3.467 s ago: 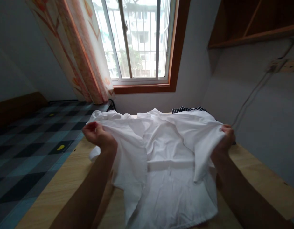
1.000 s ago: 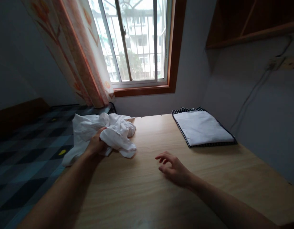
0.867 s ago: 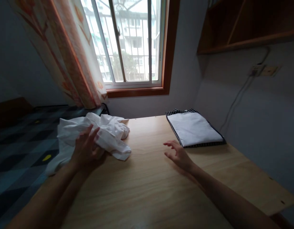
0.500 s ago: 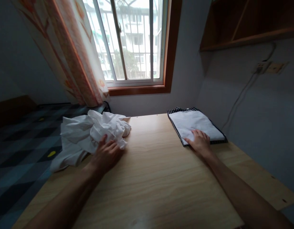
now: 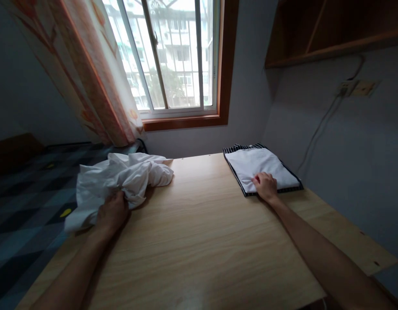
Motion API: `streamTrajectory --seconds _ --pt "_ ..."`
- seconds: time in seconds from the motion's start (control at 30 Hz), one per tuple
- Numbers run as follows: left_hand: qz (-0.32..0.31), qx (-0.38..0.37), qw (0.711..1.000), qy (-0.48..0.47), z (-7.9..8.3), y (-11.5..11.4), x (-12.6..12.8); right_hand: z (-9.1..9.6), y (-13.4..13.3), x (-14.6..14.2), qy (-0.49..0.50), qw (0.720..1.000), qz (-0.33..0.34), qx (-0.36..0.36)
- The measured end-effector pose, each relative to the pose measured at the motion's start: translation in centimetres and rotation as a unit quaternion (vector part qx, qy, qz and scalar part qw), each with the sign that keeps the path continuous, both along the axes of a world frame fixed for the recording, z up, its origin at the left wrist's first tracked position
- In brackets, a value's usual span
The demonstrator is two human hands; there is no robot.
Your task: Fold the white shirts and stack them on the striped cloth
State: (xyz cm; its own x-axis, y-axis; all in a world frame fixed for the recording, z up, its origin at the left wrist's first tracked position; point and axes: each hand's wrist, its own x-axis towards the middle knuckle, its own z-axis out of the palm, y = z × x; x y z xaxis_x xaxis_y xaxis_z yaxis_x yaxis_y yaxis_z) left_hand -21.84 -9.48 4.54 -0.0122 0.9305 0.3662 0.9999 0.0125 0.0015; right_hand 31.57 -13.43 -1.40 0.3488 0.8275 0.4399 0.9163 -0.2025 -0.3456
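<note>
A crumpled white cloth (image 5: 128, 174) lies in a loose heap at the left side of the wooden table (image 5: 199, 241), partly over its edge. My left hand (image 5: 114, 210) is closed on the near side of this heap, with its fingertips hidden in the folds. On the far right of the table lies a flat folded cloth (image 5: 250, 163), white on top with black-and-white striped edges. My right hand (image 5: 266, 186) rests at its near edge, fingers curled in and pinching up the white fabric, which wrinkles around the thumb.
Left of the table is a bed with a dark checked cover (image 5: 34, 206). A barred window (image 5: 173, 60) and a floral curtain (image 5: 98, 77) are behind. A wooden shelf (image 5: 334, 47) hangs at upper right, above a wall socket (image 5: 357, 88) with a cable.
My left hand has moved left and nearer along the white heap and closed on it, shifting its folds. My right hand's fingers have curled from lying flat to gripping the folded cloth.
</note>
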Motion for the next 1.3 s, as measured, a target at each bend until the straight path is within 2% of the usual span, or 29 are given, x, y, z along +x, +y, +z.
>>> streamTrajectory --seconds 0.07,0.13,0.2,0.23,0.3,0.37,0.43,0.47,0.5,0.57,0.63,0.7,0.73,0.8,0.83,0.9,0.97,1.0,1.03,1.1,1.13,1.17,1.2,1.27,1.3 --pt "0.013 0.080 0.997 -0.014 -0.8 -0.8 0.5 0.3 -0.2 0.3 0.106 0.992 0.017 0.069" --pt "0.005 0.187 0.982 -0.035 -1.0 -1.8 1.8 1.3 -0.9 -0.2 0.218 0.966 0.059 0.128" --pt "-0.070 0.250 0.963 -0.079 -0.8 -2.9 4.1 2.6 -2.3 -1.8 0.297 0.933 0.144 0.140" --pt "-0.126 0.248 0.954 -0.112 -0.7 -3.6 5.6 3.2 -3.3 -3.1 0.318 0.919 0.198 0.125" --pt "-0.218 0.189 0.936 -0.202 -0.4 -4.7 9.2 4.4 -5.6 -6.3 0.326 0.892 0.306 0.062" --pt "-0.263 0.056 0.910 -0.315 -0.4 -5.5 12.9 5.0 -7.9 -9.8 0.281 0.864 0.418 -0.019" --pt "-0.262 -0.087 0.861 -0.427 -0.7 -5.9 16.0 5.1 -9.6 -12.5 0.213 0.824 0.518 -0.084" --pt "-0.245 -0.130 0.837 -0.472 -0.9 -6.0 17.2 5.0 -10.1 -13.4 0.188 0.810 0.547 -0.096" --pt "-0.222 -0.151 0.817 -0.510 -1.2 -6.0 18.2 4.9 -10.3 -13.8 0.175 0.807 0.557 -0.088" --pt "-0.172 -0.143 0.792 -0.569 -1.7 -5.9 19.3 4.5 -9.8 -13.4 0.176 0.841 0.512 -0.017" --pt "-0.139 -0.114 0.768 -0.614 -1.9 -5.5 19.6 3.9 -8.3 -11.6 0.185 0.890 0.413 0.057" --pt "-0.125 -0.072 0.733 -0.665 -1.4 -5.0 19.4 2.8 -6.5 -9.1 0.210 0.925 0.308 0.081" --pt "-0.124 -0.052 0.710 -0.692 -0.9 -4.9 19.2 2.1 -5.6 -7.9 0.237 0.931 0.267 0.071" --pt "-0.147 -0.057 0.649 -0.744 0.5 -4.9 18.5 0.6 -3.9 -5.9 0.323 0.921 0.214 0.044" --pt "-0.172 -0.100 0.617 -0.761 1.4 -5.2 18.1 -0.1 -3.3 -5.3 0.371 0.906 0.200 0.036" --pt "-0.242 -0.271 0.561 -0.744 3.0 -6.2 17.4 -1.0 -2.4 -4.8 0.454 0.871 0.185 0.030" --pt "-0.315 -0.484 0.514 -0.634 4.0 -7.4 16.8 -1.3 -2.2 -5.1 0.510 0.842 0.175 0.026" --pt "-0.340 -0.568 0.492 -0.566 4.2 -7.9 16.5 -1.1 -2.3 -5.5 0.529 0.830 0.175 0.017" --pt "-0.357 -0.630 0.470 -0.505 4.2 -8.3 16.3 -0.8 -2.5 -6.0 0.542 0.821 0.179 0.002" --pt "-0.376 -0.695 0.434 -0.432 3.5 -8.4 15.9 0.0 -3.3 -6.9 0.548 0.809 0.210 -0.040" --pt "-0.381 -0.704 0.428 -0.420 3.1 -8.1 15.8 0.5 -3.8 -7.3 0.541 0.803 0.242 -0.068" --pt "-0.382 -0.697 0.435 -0.424 2.6 -7.6 15.7 0.9 -4.3 -7.7 0.527 0.795 0.284 -0.101" --pt "-0.380 -0.669 0.459 -0.445 2.2 -7.0 15.6 1.3 -4.7 -8.0 0.506 0.787 0.329 -0.131" --pt "-0.355 -0.536 0.552 -0.530 1.6 -5.5 15.8 1.7 -5.2 -8.3 0.448 0.792 0.387 -0.147" --pt "-0.330 -0.444 0.603 -0.574 1.4 -4.8 16.1 1.8 -5.2 -8.4 0.416 0.813 0.386 -0.130"
